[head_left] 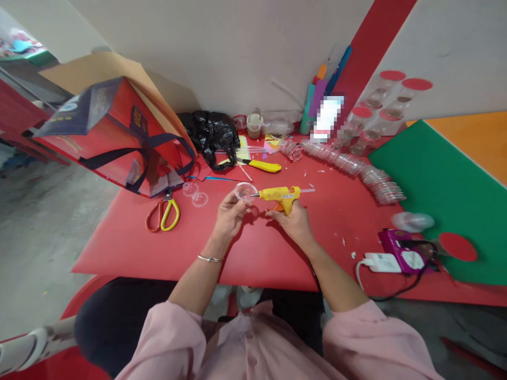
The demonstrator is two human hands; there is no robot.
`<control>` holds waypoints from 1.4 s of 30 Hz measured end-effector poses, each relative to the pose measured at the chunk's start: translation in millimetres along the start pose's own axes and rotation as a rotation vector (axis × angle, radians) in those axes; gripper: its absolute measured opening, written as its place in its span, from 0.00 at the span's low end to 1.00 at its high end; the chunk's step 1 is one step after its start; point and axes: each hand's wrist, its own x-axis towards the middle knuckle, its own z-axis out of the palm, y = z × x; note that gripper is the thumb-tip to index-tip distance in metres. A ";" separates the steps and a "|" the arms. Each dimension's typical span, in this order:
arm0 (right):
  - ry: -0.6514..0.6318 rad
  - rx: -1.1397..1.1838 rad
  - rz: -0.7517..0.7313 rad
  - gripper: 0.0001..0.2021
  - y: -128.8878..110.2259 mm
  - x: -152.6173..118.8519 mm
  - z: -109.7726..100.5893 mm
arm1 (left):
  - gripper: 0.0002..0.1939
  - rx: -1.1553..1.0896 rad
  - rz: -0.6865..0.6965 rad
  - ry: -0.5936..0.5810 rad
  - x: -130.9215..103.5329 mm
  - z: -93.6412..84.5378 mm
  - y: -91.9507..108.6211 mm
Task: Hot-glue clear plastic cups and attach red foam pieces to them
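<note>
Between the fingers of my left hand [232,215] is a small clear plastic cup [246,193], held by its side above the red table. My right hand [296,224] grips a yellow hot glue gun [279,195] by its handle. The gun's metal nozzle points left and reaches the cup; I cannot tell whether it touches. A clear glue stick [308,190] sticks out of the gun's back end. To the left of my left hand lie two clear plastic domes [199,199] and scissors [169,215] with one red and one yellow handle.
A red shopping bag [119,137] stands at the left. Behind are a black plastic bag [212,138] and a yellow utility knife [264,166]. Rows of stacked clear cups [348,162] lie right, near a green board [443,195]. A purple power strip [400,248] holds a white charger.
</note>
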 end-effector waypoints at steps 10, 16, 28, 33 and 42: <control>0.034 0.072 0.016 0.28 -1.9 0.6 -3.0 | 0.31 -0.040 -0.150 -0.155 -5.8 -7.3 -1.8; 0.014 0.086 0.026 0.27 -1.2 -0.2 -0.7 | 0.28 -0.066 -0.112 -0.091 -3.6 -3.6 -1.2; 0.011 0.059 -0.002 0.29 2.3 0.4 0.6 | 0.26 -0.022 -0.067 -0.066 -1.7 -2.5 -1.2; 0.051 0.076 0.021 0.30 1.1 1.9 -2.2 | 0.30 -0.026 -0.136 -0.151 -5.7 -5.6 -2.8; 0.012 0.076 0.004 0.28 0.7 0.4 1.6 | 0.26 -0.054 -0.030 -0.044 -1.3 -1.5 -1.6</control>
